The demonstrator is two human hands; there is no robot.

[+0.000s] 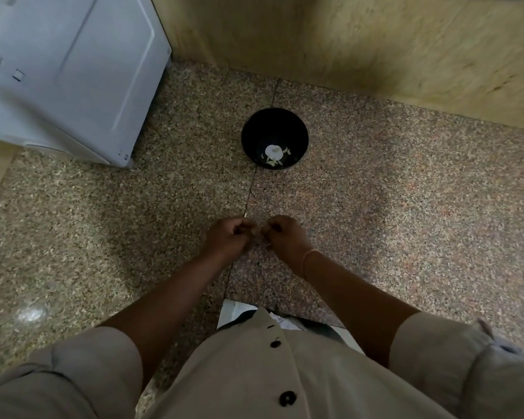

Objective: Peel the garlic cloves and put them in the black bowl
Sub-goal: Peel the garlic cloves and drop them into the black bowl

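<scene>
Head view: left hand (227, 237) and right hand (285, 237) meet, forearms outstretched, each grip curled tight, pinching a barely visible garlic clove (258, 235); the black bowl (254, 128) sits farther off.

Dim, flat indoor light, brightest on the white appliance (67, 71) at upper left. One blown-out glare spot sits on the speckled tabletop (31, 313) at lower left; a soft shadow darkens the stone right of centre. The left hand (227, 237) and right hand (285, 237) read dark and soft, and the garlic clove (258, 234) they pinch is a pale smear. The wall (406, 49) is motion-blurred. Wide-angle bending curves the frame edges, and white bits in the black bowl (254, 128) are overexposed
</scene>
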